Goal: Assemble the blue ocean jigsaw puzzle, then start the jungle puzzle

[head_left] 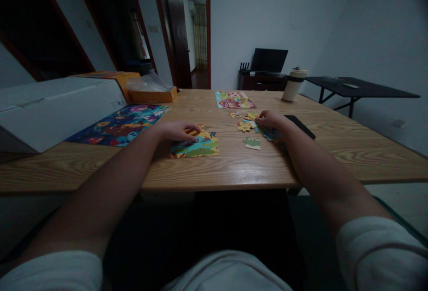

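My left hand lies over a partly joined jigsaw puzzle in yellow, blue and green, its fingers stretched out on the puzzle's left side. To the right, my right hand reaches down to a heap of loose puzzle pieces, fingertips bent together at a yellow puzzle piece. The hand partly covers the heap. Nearer the front edge, one green and cream puzzle piece lies apart. Another yellow piece sits left of the heap.
A pink picture sheet lies at the table's far side. At left are a dark blue picture sheet, a white box and an orange tray with clear plastic. A cream tumbler stands back right; a black flat object lies beyond my right wrist.
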Tool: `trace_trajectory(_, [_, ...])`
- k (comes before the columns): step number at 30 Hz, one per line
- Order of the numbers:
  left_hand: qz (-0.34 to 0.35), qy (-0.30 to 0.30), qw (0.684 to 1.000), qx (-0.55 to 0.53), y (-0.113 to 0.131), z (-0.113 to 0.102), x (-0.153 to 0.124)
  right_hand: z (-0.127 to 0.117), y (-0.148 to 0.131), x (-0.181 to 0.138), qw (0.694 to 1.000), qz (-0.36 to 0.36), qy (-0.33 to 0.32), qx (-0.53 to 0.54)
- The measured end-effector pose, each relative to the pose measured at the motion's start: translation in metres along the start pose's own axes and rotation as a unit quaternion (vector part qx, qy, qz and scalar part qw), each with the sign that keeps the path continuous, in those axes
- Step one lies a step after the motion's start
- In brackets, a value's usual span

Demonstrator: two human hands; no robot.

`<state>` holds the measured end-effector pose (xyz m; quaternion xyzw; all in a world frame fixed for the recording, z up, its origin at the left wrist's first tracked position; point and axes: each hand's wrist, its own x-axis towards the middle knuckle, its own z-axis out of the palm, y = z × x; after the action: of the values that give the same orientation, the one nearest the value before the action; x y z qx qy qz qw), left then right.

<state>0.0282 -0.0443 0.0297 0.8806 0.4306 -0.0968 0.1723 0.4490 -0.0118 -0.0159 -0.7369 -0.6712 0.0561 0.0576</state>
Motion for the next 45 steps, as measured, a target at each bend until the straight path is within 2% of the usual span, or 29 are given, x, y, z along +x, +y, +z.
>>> trace_trajectory(3, [0.005, 0.003, 1.000, -0.006, 0.000, 0.000, 0.000, 0.006, 0.008, 0.003, 0.999, 0.023, 0.025, -0.008])
trace_trajectory(7, [0.003, 0.005, 1.000, -0.001, 0.002, 0.000, -0.002, 0.011, 0.004, 0.004, 0.997, -0.048, 0.058, -0.021])
trace_trajectory(10, [0.003, 0.009, 1.000, 0.010, 0.003, -0.001, -0.002, 0.007, -0.004, 0.001, 0.995, -0.090, 0.025, -0.016])
trace_trajectory(13, [0.000, 0.007, 1.000, 0.014, 0.003, -0.001, -0.001, 0.000, -0.009, -0.003, 0.991, -0.126, -0.015, 0.037])
trace_trajectory(16, [0.001, 0.007, 1.000, 0.008, 0.002, 0.000, -0.001, -0.004, -0.008, -0.008, 0.990, -0.103, -0.034, 0.095])
trace_trajectory(18, [0.003, 0.008, 1.000, 0.000, 0.001, 0.001, 0.000, -0.004, -0.007, -0.009, 0.989, -0.095, -0.035, 0.108])
trace_trajectory(22, [0.012, 0.005, 1.000, -0.002, -0.001, 0.000, 0.001, -0.004, -0.005, -0.009, 0.987, -0.123, -0.018, 0.101])
trace_trajectory(27, [0.014, 0.006, 1.000, -0.004, 0.001, -0.001, 0.000, -0.005, -0.003, -0.006, 0.988, -0.136, -0.050, 0.061])
trace_trajectory(31, [0.014, 0.010, 1.000, -0.010, 0.001, 0.000, -0.001, -0.003, -0.002, -0.004, 0.984, -0.156, -0.037, 0.077])
trace_trajectory(37, [0.008, 0.009, 1.000, -0.004, -0.003, 0.001, 0.001, -0.003, 0.002, -0.008, 0.987, -0.058, 0.017, 0.148])
trace_trajectory(40, [0.014, 0.010, 1.000, 0.002, -0.003, 0.001, 0.002, -0.005, 0.005, -0.010, 0.993, -0.034, 0.034, 0.106])
trace_trajectory(45, [0.018, 0.015, 1.000, 0.009, -0.006, 0.002, 0.004, -0.007, 0.002, -0.010, 0.999, -0.021, 0.012, 0.025])
